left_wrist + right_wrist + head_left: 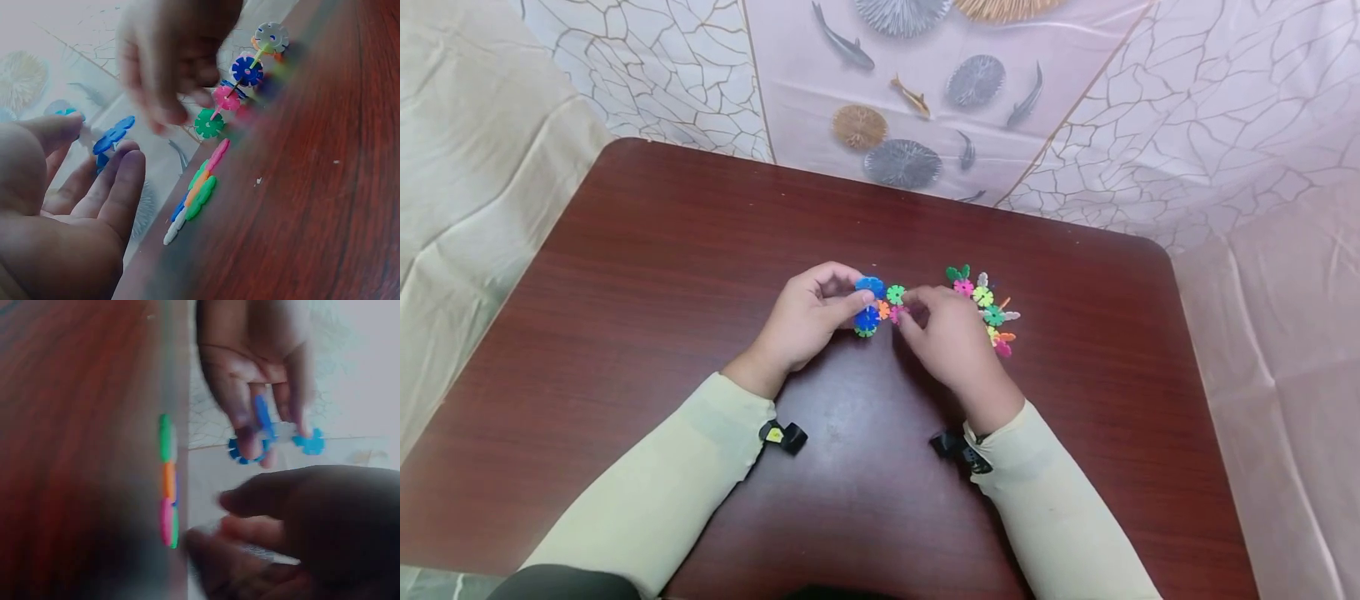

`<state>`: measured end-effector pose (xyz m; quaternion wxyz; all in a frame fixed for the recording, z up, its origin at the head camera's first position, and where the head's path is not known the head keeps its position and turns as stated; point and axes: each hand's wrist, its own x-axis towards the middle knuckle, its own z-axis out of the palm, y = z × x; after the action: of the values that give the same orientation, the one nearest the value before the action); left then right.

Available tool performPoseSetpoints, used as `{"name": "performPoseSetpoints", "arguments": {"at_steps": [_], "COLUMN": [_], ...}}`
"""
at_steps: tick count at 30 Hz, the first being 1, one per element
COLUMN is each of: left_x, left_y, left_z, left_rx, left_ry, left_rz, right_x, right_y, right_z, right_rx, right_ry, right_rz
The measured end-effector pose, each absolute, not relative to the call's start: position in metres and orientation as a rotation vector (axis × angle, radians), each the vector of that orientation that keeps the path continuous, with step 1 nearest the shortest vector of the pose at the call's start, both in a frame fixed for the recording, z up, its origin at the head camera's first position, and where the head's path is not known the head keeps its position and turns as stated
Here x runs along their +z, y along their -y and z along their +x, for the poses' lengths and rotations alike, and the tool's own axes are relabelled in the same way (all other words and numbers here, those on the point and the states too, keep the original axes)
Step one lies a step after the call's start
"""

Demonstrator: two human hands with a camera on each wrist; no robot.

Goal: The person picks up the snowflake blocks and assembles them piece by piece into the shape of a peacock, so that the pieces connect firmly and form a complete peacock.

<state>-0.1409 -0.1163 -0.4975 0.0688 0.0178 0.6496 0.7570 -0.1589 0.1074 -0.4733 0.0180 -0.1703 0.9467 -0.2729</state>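
Observation:
My left hand (pixel 801 321) pinches a small cluster of blue flower-shaped interlocking discs (pixel 870 285) between thumb and fingers, above the table. In the left wrist view a blue disc (pixel 114 135) stands tilted between the fingertips, and a lighter blue disc (pixel 310 442) shows on the cluster in the right wrist view. My right hand (pixel 951 333) hovers beside loose discs, its fingers loosely bent and blurred, with nothing visible between them. Near it lie a green disc (pixel 896 294), an orange disc (pixel 883 310) and a pink disc (pixel 897 314), flat on the table.
Right of my right hand stands a joined structure of multicoloured discs (pixel 994 315), partly hidden by that hand. The dark red-brown table (pixel 700 225) ends at the back against a patterned cloth (pixel 925 100). Small specks (pixel 258 182) dot the tabletop.

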Motion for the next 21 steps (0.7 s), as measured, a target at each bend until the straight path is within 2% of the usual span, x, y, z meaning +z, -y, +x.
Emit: {"name": "performPoseSetpoints", "arguments": {"at_steps": [5,10,21], "left_x": [-0.4993,-0.4982,-0.5003], "left_y": [0.1166,0.118,0.12], "left_z": [-0.1419,-0.1411,-0.1406], "left_rx": [2.353,2.418,2.438], "left_ry": [-1.82,-1.706,-1.669], "left_rz": [0.015,-0.002,0.018], "right_x": [-0.4816,-0.4847,-0.4805], "right_y": [-0.1051,-0.1045,-0.1088], "right_z": [-0.1604,-0.1602,-0.1615], "right_rx": [-0.546,-0.549,-0.614], "right_ry": [-2.901,-2.914,-2.814], "right_rz": [-0.513,-0.551,-0.452]}}
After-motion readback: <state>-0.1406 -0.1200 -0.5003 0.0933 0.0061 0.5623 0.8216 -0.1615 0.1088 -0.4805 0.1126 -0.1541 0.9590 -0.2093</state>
